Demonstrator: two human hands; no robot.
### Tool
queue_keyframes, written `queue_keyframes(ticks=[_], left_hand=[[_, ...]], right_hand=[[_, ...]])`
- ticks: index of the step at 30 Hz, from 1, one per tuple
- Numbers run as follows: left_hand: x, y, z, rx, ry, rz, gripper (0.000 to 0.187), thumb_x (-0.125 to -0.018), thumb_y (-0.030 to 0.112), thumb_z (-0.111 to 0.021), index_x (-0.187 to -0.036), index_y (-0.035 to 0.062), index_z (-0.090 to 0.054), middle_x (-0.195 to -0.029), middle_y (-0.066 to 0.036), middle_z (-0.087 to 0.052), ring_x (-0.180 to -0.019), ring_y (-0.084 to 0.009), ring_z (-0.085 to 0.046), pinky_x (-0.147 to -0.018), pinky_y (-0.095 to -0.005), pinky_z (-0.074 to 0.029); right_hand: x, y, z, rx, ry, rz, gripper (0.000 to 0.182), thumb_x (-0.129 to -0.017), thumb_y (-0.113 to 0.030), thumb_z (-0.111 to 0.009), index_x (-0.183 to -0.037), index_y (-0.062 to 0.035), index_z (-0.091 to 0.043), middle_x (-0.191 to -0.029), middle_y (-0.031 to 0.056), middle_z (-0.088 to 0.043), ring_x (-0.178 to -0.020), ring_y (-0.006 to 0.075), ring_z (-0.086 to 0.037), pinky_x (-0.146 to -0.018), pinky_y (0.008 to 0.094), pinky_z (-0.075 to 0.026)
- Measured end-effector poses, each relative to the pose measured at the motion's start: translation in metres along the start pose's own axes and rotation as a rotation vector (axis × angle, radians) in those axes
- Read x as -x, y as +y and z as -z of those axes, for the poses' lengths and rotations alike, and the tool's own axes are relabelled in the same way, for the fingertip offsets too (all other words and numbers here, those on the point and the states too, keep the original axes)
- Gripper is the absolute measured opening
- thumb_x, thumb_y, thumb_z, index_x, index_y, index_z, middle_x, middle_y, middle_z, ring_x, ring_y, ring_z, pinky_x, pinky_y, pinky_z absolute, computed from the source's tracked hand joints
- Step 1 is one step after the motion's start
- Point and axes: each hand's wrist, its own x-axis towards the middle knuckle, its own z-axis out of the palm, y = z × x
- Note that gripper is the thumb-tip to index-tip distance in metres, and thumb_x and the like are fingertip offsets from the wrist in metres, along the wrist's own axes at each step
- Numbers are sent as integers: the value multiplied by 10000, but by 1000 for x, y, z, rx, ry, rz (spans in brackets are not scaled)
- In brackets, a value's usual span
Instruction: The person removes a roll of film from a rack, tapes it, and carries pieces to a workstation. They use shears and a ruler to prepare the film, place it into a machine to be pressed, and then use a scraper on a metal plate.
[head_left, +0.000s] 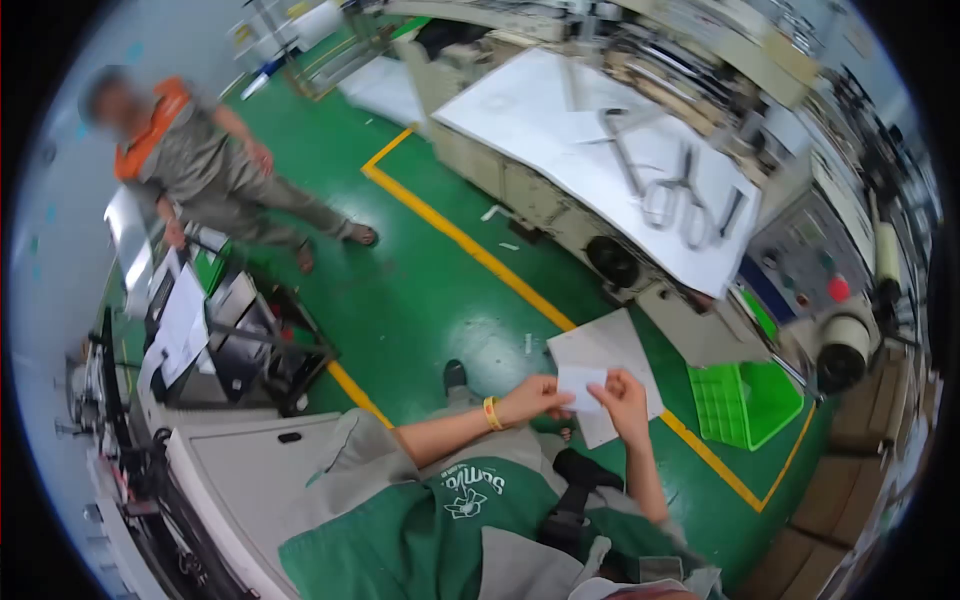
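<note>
A small white piece of paper (580,388) is held up between both hands in front of the green and grey clothing. My left hand (535,400), with a yellow band at the wrist, pinches its left edge. On the right side, the fingers and thumb of my right hand (622,398) grip the same piece. Behind and below the hands, a larger pale sheet (610,345) lies low, over the green floor.
A machine with a white top (570,130) bears large scissors (685,200). Its panel has a red button (838,289). A green basket (745,405) stands on the floor at right. At upper left, a person (215,160) stands beside a cart (240,330).
</note>
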Motion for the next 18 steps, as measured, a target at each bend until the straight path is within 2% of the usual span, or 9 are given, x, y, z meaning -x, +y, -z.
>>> queue_keyframes(ticks=[4,6,7,8,9,12,14,17,18], left_hand=[[88,48,88,242,520,-221,223,-863,175,-565,-954,-28,-569,-762,-87,-626,-647,-134,-607,-587,-241,-489],[138,57,154,333,877,-381,203,-862,177,-568,-901,-22,-564,-782,-106,-630,-654,-140,-609,-577,-239,-489],[167,70,186,440,1046,-516,169,-855,157,-569,-895,-7,-572,-768,-101,-629,-622,-141,-604,-548,-236,-483],[196,80,219,383,1226,-598,173,-859,160,-564,-904,-7,-559,-767,-111,-627,-612,-137,-594,-545,-227,-472],[227,88,252,361,1330,-708,189,-868,172,-552,-907,-12,-542,-788,-133,-625,-631,-135,-592,-557,-215,-466],[305,111,331,331,1600,-814,212,-884,192,-530,-918,-18,-531,-827,-147,-619,-630,-131,-569,-536,-212,-442],[347,117,388,372,1621,-829,222,-886,199,-526,-933,-18,-533,-784,-115,-617,-614,-112,-569,-524,-194,-449],[349,147,430,484,1556,-806,214,-876,189,-543,-933,-17,-539,-752,-103,-610,-574,-94,-553,-465,-156,-426],[344,148,450,516,1463,-807,212,-869,187,-556,-933,-15,-541,-744,-100,-609,-562,-88,-548,-447,-148,-419]], right_hand=[[-73,-64,-119,59,-241,83,197,-782,-50,-632,-959,16,-579,-843,66,-634,-756,118,-597,-681,227,-460],[-98,-118,-148,541,-60,482,173,-783,-55,-629,-948,-8,-615,-850,45,-635,-747,112,-593,-679,225,-457],[-113,-134,-150,446,129,464,138,-786,-71,-629,-915,-22,-637,-832,44,-640,-728,110,-592,-667,224,-459],[-137,-145,-132,609,317,699,158,-804,-100,-614,-937,-17,-628,-828,64,-641,-708,121,-594,-643,236,-462],[-147,-166,-119,544,528,538,169,-827,-133,-588,-947,-20,-625,-830,86,-641,-727,148,-601,-656,256,-458],[-190,-186,-27,903,913,637,246,-862,-192,-539,-1025,-14,-595,-954,147,-617,-857,242,-596,-782,316,-449],[-202,-182,21,1389,1135,668,338,-875,-282,-501,-1081,-22,-570,-1047,190,-585,-951,321,-567,-850,371,-421],[-200,-185,35,1125,828,-66,447,-852,-366,-480,-1150,-39,-536,-1127,209,-543,-1049,361,-507,-893,383,-393],[-202,-178,39,1207,859,-16,433,-851,-360,-479,-1141,-45,-546,-1119,202,-550,-1048,361,-506,-893,386,-393]])
